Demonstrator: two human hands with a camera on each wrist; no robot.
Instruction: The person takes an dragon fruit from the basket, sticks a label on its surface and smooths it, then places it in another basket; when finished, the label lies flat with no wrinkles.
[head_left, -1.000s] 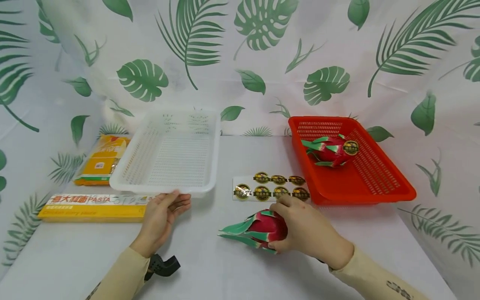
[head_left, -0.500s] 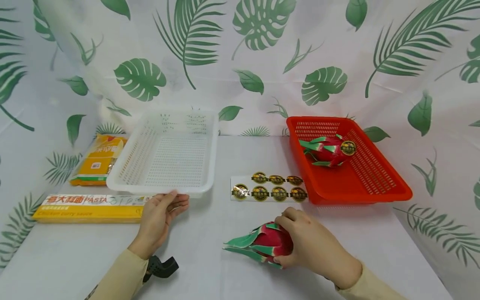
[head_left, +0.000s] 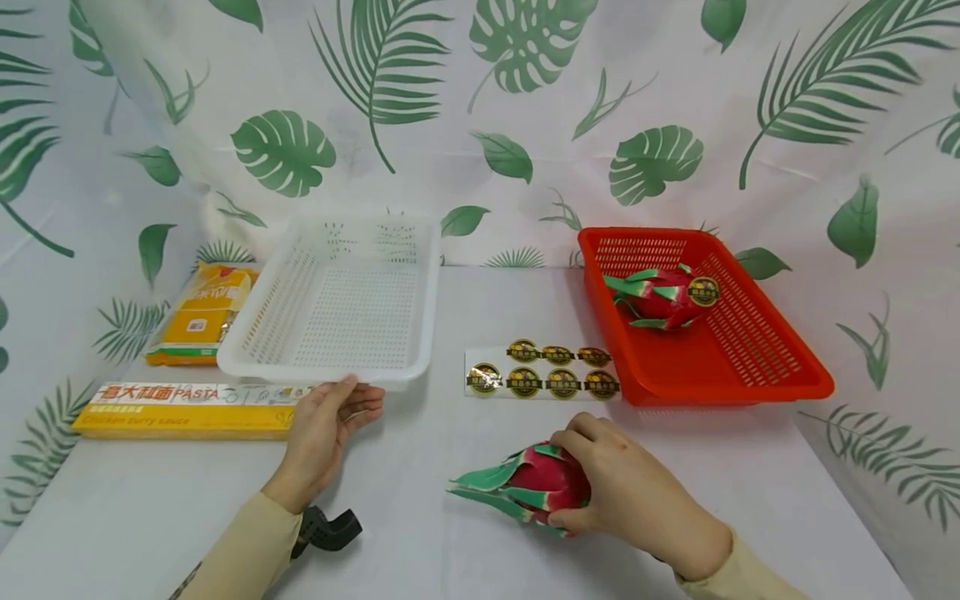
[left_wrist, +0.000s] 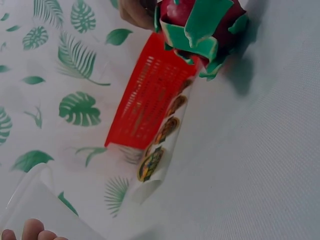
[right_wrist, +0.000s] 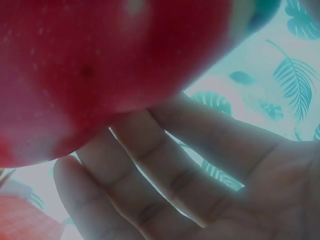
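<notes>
A red dragon fruit with green scales [head_left: 551, 477] lies on its side at the front, its leafy end toward the left. My right hand [head_left: 637, 492] grips its right end; in the right wrist view the fingers [right_wrist: 150, 170] stretch along the fruit's red skin [right_wrist: 115, 60]. The left hand [head_left: 318, 437], loosely bent, rests at the front rim of a white basket [head_left: 326, 372]. Behind the fruit lies a sheet of round black-and-gold stickers [head_left: 543, 371]. A second dragon fruit [head_left: 663, 297], with one such sticker on it, sits in the red basket [head_left: 697, 388].
A yellow pasta box [head_left: 183, 421] lies left of my left hand, with an orange-yellow packet [head_left: 198, 321] behind it, beside the white basket. A black strap piece [head_left: 333, 530] sticks out by the left wrist. Leaf-printed cloth [head_left: 525, 167] hangs behind the table.
Over the past second my right hand and the gripped dragon fruit have shifted toward the front and slightly to the right, away from the sticker sheet. The left hand has stayed at the white basket.
</notes>
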